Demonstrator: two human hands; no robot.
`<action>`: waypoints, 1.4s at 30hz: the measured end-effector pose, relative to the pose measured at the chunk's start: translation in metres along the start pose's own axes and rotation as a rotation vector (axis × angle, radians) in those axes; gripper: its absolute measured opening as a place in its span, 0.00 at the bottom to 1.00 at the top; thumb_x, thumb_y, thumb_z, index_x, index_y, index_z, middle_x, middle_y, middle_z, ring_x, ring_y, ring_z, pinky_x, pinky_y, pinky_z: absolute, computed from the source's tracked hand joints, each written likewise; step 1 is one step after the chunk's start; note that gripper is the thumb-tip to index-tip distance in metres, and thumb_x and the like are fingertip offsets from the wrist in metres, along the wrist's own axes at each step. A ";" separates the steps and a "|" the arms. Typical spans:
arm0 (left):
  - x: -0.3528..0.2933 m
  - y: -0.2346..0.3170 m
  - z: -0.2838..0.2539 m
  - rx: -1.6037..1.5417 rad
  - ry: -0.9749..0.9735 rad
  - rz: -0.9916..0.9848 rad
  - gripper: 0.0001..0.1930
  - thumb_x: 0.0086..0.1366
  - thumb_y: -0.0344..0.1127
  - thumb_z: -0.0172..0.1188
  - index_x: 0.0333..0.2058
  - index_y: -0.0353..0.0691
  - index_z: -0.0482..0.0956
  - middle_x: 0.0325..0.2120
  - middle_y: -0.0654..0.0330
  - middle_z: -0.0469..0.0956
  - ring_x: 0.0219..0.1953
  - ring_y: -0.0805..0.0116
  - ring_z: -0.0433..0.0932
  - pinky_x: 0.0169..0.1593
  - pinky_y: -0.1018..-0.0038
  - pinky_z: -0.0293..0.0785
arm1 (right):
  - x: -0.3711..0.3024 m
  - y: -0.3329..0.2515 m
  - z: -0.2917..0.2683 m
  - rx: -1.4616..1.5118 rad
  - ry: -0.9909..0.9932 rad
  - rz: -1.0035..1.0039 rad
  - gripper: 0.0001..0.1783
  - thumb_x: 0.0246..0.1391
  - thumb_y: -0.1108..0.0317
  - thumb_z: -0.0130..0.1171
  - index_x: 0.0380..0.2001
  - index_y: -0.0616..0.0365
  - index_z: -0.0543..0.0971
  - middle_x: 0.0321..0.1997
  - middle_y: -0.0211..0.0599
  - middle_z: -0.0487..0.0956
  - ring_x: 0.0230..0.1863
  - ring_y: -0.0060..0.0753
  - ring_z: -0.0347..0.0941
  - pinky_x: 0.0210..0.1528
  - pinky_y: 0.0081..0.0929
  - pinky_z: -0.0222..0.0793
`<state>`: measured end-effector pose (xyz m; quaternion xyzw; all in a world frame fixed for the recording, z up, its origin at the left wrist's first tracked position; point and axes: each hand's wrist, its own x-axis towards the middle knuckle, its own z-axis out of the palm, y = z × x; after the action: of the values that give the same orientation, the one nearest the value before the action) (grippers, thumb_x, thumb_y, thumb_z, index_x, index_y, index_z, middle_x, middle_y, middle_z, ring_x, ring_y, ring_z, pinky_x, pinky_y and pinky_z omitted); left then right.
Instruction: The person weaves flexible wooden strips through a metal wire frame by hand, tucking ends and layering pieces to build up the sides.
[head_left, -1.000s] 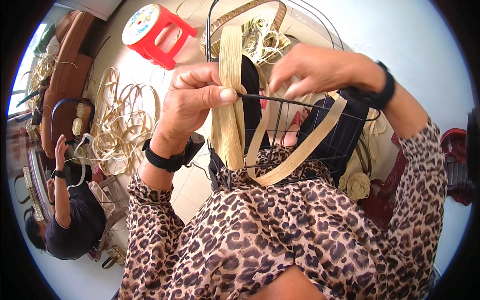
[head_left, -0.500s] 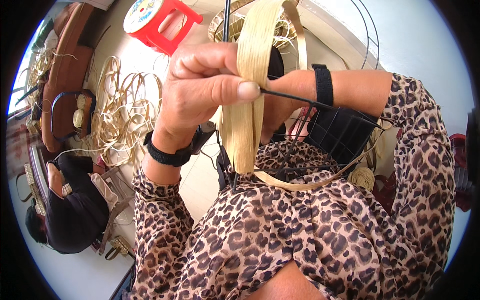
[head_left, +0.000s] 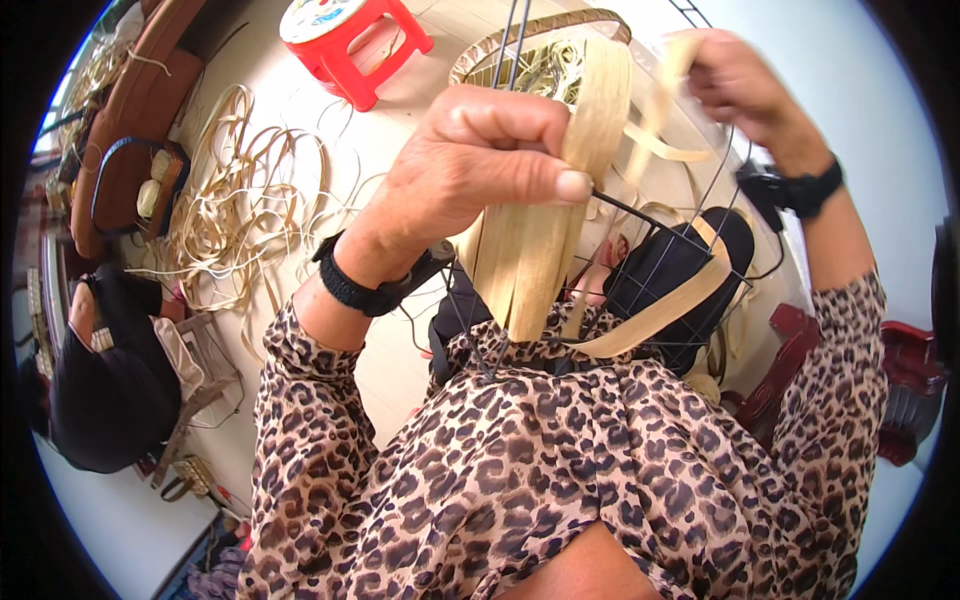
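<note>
A flat, pale straw-coloured strip (head_left: 603, 100) is wrapped over one edge of a black wire frame (head_left: 627, 208), and the wrapped part hangs down in overlapping layers. My left hand (head_left: 490, 160) is closed around that edge, thumb and fingers pinching strip and wire together. Up to the right, my right hand (head_left: 735, 85) is raised beside the frame and smeared by motion. Its fingers are closed on a blurred length of the strip that trails below it. Another loop of the strip curves through the lower right of the frame, close to my lap.
Loose strips (head_left: 235, 200) lie in a tangled heap on the floor at left. A red stool (head_left: 355, 45) stands at the far side, near a round basket (head_left: 540, 28). At the left, a person in black (head_left: 115, 390) sits by a brown bench (head_left: 120, 120). Dark red furniture (head_left: 910, 370) stands at right.
My right hand has come out from behind the frame and swung up to the right with the strip. My left hand keeps its pinch; it and the frame appear slightly farther right.
</note>
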<state>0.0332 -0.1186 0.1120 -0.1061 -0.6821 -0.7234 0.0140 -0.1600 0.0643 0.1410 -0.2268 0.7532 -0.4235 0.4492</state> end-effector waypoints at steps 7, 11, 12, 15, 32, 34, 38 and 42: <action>0.012 -0.004 0.020 -0.074 -0.042 0.030 0.08 0.54 0.32 0.62 0.22 0.35 0.75 0.18 0.69 0.69 0.23 0.82 0.66 0.29 0.82 0.63 | -0.078 0.027 -0.212 -0.251 0.859 -0.260 0.13 0.56 0.58 0.45 0.21 0.50 0.70 0.11 0.16 0.56 0.09 0.12 0.46 0.09 0.15 0.40; 0.014 -0.011 0.027 -0.041 -0.036 0.063 0.15 0.57 0.33 0.60 0.16 0.37 0.67 0.13 0.73 0.56 0.19 0.84 0.56 0.24 0.81 0.56 | -0.099 0.091 -0.313 -0.249 1.091 0.031 0.13 0.53 0.57 0.45 0.18 0.48 0.69 0.10 0.18 0.57 0.08 0.14 0.46 0.09 0.18 0.39; 0.014 -0.011 0.030 -0.091 -0.055 0.043 0.15 0.57 0.34 0.60 0.16 0.37 0.67 0.13 0.72 0.56 0.19 0.84 0.56 0.23 0.80 0.55 | -0.108 0.103 -0.322 -0.252 1.107 0.098 0.13 0.52 0.57 0.45 0.18 0.48 0.69 0.10 0.18 0.57 0.08 0.15 0.46 0.09 0.18 0.39; 0.011 -0.012 0.032 -0.109 -0.082 -0.003 0.11 0.57 0.33 0.60 0.20 0.35 0.71 0.15 0.71 0.62 0.22 0.83 0.60 0.27 0.81 0.59 | -0.118 0.109 -0.294 -0.480 0.980 0.226 0.13 0.50 0.57 0.48 0.18 0.50 0.70 0.12 0.21 0.60 0.10 0.16 0.50 0.11 0.19 0.43; 0.001 -0.005 0.038 -0.077 0.056 0.099 0.08 0.58 0.33 0.59 0.30 0.33 0.76 0.19 0.66 0.73 0.26 0.82 0.68 0.30 0.79 0.67 | -0.063 -0.003 0.092 -0.404 0.278 -0.775 0.12 0.44 0.67 0.65 0.25 0.64 0.76 0.23 0.32 0.74 0.24 0.15 0.71 0.21 0.12 0.63; 0.003 -0.007 0.037 -0.093 0.013 0.075 0.08 0.57 0.33 0.60 0.31 0.33 0.77 0.20 0.66 0.73 0.26 0.82 0.68 0.32 0.80 0.67 | -0.060 0.000 0.105 0.240 0.290 -0.649 0.09 0.46 0.69 0.64 0.29 0.63 0.77 0.25 0.31 0.76 0.26 0.16 0.72 0.23 0.11 0.66; 0.004 -0.008 0.023 -0.259 -0.140 -0.009 0.08 0.59 0.34 0.58 0.32 0.34 0.78 0.22 0.69 0.72 0.28 0.82 0.67 0.35 0.81 0.66 | -0.059 0.005 0.101 0.513 0.119 -0.606 0.07 0.48 0.70 0.62 0.31 0.60 0.77 0.28 0.33 0.78 0.27 0.18 0.74 0.25 0.10 0.69; 0.008 -0.011 0.015 -0.291 -0.259 0.008 0.09 0.57 0.31 0.60 0.36 0.33 0.76 0.29 0.65 0.76 0.34 0.79 0.72 0.41 0.80 0.68 | -0.051 0.014 0.098 0.710 0.011 -0.642 0.07 0.49 0.68 0.61 0.30 0.57 0.75 0.25 0.26 0.73 0.21 0.14 0.63 0.23 0.10 0.59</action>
<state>0.0251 -0.1020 0.1029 -0.2018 -0.5659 -0.7947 -0.0865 -0.0495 0.0667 0.1304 -0.2784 0.4564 -0.7731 0.3414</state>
